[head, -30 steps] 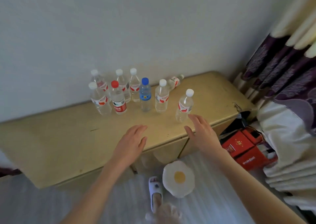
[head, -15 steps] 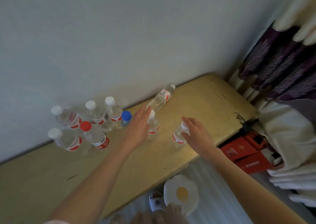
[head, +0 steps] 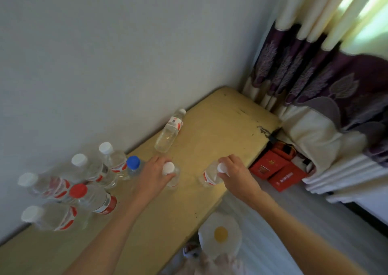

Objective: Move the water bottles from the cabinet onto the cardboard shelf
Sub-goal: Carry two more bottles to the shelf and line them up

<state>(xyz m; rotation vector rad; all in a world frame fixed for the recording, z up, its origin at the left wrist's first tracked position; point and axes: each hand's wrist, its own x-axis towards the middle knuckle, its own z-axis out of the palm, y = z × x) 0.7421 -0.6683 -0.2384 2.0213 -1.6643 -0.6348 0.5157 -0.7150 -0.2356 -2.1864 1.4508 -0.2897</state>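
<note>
Several clear water bottles stand on the yellow cabinet top [head: 220,128]. My left hand [head: 152,175] grips a white-capped bottle [head: 170,172] around its neck. My right hand [head: 236,175] grips another white-capped bottle [head: 210,177] near the cabinet's front edge. To the left stand a blue-capped bottle [head: 134,165], a red-capped bottle [head: 92,198] and several white-capped ones [head: 111,159]. One bottle [head: 169,133] lies on its side by the wall. The cardboard shelf is out of view.
Red boxes [head: 277,172] lie on the floor right of the cabinet, beside folded bedding [head: 336,169] and a purple curtain [head: 315,69]. A fried-egg-shaped cushion [head: 220,232] sits on the floor by my feet. The white wall runs behind the bottles.
Both hands reached forward from the cabinet's front edge and closed round the two nearest bottles. The camera moved closer and tilted over the cabinet.
</note>
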